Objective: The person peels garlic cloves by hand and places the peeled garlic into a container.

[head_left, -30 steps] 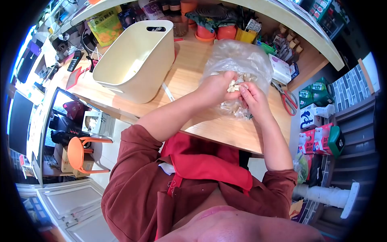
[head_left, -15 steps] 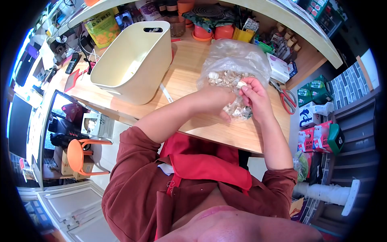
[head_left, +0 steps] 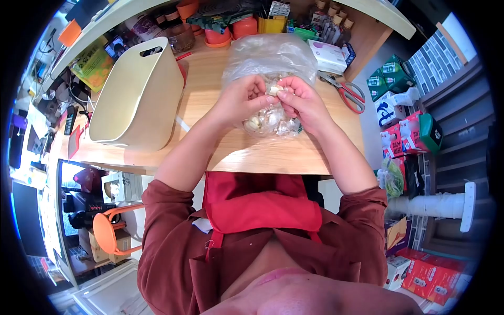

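Right hand [head_left: 303, 102]: nearly closed, pinching a garlic clove [head_left: 274, 90]!
Left hand [head_left: 241, 100]: curled, thumb at clove; grip unclear.
Desk [head_left: 257, 157]: room between bin [head_left: 161, 102] and bag [head_left: 270, 50], edge beneath forearms [head_left: 349, 160].

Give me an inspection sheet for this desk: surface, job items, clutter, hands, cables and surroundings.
Surface: wooden desk, bare along the near edge.
Job items: garlic at a clear plastic bag; cream bin upright to its left.
Clutter: scissors and white box right of the bag.
Hands: right hand pinches a garlic piece; left hand close beside it, contact unclear.
Cables: dark cable at far left, away from the hands.
Surroundings: orange stool at left, packaged goods at right.
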### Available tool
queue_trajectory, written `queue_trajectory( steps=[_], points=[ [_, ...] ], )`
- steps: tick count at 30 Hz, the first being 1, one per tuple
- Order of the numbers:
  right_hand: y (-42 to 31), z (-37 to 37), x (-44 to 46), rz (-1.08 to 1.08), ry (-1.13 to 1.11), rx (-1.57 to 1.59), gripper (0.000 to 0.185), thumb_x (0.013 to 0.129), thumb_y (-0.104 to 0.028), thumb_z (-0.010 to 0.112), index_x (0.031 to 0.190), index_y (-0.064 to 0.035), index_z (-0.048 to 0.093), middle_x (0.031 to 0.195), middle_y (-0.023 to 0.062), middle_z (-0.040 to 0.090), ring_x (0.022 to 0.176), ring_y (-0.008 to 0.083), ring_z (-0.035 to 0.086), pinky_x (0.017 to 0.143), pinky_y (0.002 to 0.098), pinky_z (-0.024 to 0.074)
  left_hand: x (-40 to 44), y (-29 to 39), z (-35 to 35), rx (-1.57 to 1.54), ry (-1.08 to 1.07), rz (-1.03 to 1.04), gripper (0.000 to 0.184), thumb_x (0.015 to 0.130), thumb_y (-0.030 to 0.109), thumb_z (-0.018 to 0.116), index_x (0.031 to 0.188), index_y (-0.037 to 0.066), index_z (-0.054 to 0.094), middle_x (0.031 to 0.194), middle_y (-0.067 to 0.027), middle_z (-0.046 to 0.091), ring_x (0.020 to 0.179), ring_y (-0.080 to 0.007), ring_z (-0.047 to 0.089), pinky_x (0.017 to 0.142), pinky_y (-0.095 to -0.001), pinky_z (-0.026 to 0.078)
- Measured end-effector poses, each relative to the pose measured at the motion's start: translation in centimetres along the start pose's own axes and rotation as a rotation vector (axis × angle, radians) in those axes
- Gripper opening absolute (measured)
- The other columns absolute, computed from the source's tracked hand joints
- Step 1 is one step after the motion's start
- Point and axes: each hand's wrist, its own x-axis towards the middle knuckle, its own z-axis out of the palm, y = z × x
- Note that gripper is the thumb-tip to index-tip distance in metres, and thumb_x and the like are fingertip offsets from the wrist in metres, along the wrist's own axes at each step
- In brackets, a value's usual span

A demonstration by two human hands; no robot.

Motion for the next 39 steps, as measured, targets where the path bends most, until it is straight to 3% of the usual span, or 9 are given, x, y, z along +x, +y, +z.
queue_trajectory(
  steps=[2,5,8,17,20,26,29,35,39],
  points=[
    [0.0,0.1,0.0,-0.007,0.002,-0.019,0.017,0.086,-0.011,0.056,0.101,-0.0054,0.049,0.075,0.0004,0.055,0.052,0.0029,0.038,0.045,0.0167,0.0281,0.2,-0.5,0.7,-0.19,0.083,0.133,0.024,0.078,0.016,0.069,0.093,0.002,0.055,0.073,-0.0001,0.054,0.064,-0.0051,0.05,0.058,-0.0195,0.044],
    [0.1,0.3,-0.1,-0.015,0.007,-0.043,0.015,0.086,-0.012,0.056,0.098,-0.0057,0.049,0.075,0.0005,0.056,0.052,0.0028,0.038,0.044,0.0166,0.0278,0.1,-0.8,1.3,-0.187,0.125,0.184,0.02,0.081,0.009,0.065,0.096,0.001,0.054,0.076,-0.0006,0.056,0.068,-0.0056,0.053,0.06,-0.0192,0.045],
    [-0.2,0.5,-0.1,-0.014,0.015,-0.036,0.016,0.086,-0.013,0.057,0.097,-0.0059,0.049,0.075,0.0012,0.057,0.052,0.0027,0.039,0.044,0.0168,0.028,-0.2,-0.1,1.5,-0.255,0.15,0.119,0.016,0.082,0.006,0.061,0.095,-0.001,0.055,0.079,-0.0025,0.059,0.071,-0.0061,0.056,0.061,-0.0195,0.046],
    [0.3,0.7,0.1,-0.027,0.043,-0.107,0.015,0.088,-0.016,0.054,0.098,-0.0055,0.049,0.078,0.0036,0.059,0.051,0.0035,0.039,0.044,0.0165,0.0283,-0.3,0.6,1.4,-0.144,0.213,0.061,0.01,0.082,0.003,0.059,0.09,-0.003,0.059,0.076,-0.0035,0.062,0.063,-0.007,0.058,0.055,-0.0203,0.047],
    [0.4,0.3,0.1,-0.01,0.045,-0.036,0.014,0.088,-0.014,0.053,0.099,-0.0052,0.049,0.078,0.0044,0.059,0.051,0.0036,0.038,0.044,0.0167,0.0286,-0.2,0.1,1.4,-0.103,0.242,0.058,0.01,0.083,0.006,0.06,0.09,-0.002,0.058,0.072,-0.0016,0.06,0.058,-0.0042,0.054,0.047,-0.0171,0.04],
    [0.0,0.0,0.1,0.057,0.002,-0.007,0.016,0.087,-0.012,0.055,0.1,-0.0051,0.049,0.077,0.0037,0.059,0.051,0.0036,0.04,0.044,0.0174,0.0296,-0.1,-1.5,1.4,0.137,0.265,0.146,0.007,0.081,0.003,0.06,0.083,-0.001,0.055,0.071,-0.0018,0.059,0.06,-0.0058,0.056,0.05,-0.0193,0.044],
    [0.3,0.9,-0.1,0.057,0.06,-0.31,0.02,0.085,-0.013,0.058,0.101,-0.0054,0.049,0.075,0.0014,0.059,0.052,0.0029,0.041,0.044,0.0173,0.0302,-0.3,-1.4,1.6,0.094,0.255,0.177,0.006,0.079,0.001,0.06,0.082,0.0,0.055,0.069,-0.0008,0.057,0.061,-0.0055,0.055,0.051,-0.0197,0.044],
    [0.3,0.9,-0.2,-0.085,0.195,-0.402,0.018,0.084,-0.013,0.059,0.101,-0.0056,0.055,0.071,-0.0009,0.058,0.052,0.0021,0.041,0.046,0.0164,0.0315,-0.6,-0.2,1.5,0.211,0.3,0.216,0.008,0.076,0.004,0.062,0.08,0.001,0.055,0.066,-0.0009,0.055,0.058,-0.0048,0.052,0.051,-0.021,0.043],
    [0.1,0.9,-0.6,-0.152,0.206,-0.278,0.016,0.086,-0.012,0.057,0.101,-0.0059,0.058,0.071,-0.0007,0.059,0.053,0.0019,0.041,0.047,0.016,0.0322,-0.4,-0.7,1.5,0.319,0.32,0.245,0.009,0.074,0.004,0.062,0.08,0.001,0.056,0.064,-0.0027,0.055,0.057,-0.0081,0.052,0.052,-0.0237,0.043]
  ],
)
